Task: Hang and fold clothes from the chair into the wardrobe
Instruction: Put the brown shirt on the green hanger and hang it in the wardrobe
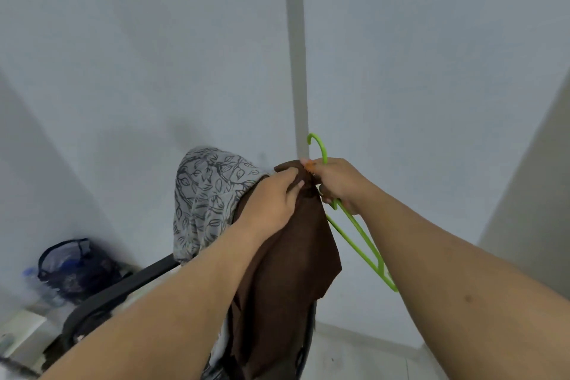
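Note:
A dark brown garment (287,271) hangs down in front of me, held up at its top. My left hand (271,200) grips the cloth near that top edge. My right hand (336,182) holds a bright green plastic hanger (357,234) just below its hook, with its fingertips also touching the brown cloth. The hanger's hook points up and its frame slants down to the right, outside the garment. Behind the brown garment, a grey cloth with a dark leaf print (206,194) is draped over the back of a black chair (123,287).
Pale walls meet in a corner straight ahead, with a grey vertical strip (296,55) running up it. A dark blue mesh bag (71,268) and some bottles lie on the floor at the left. The wardrobe is not in view.

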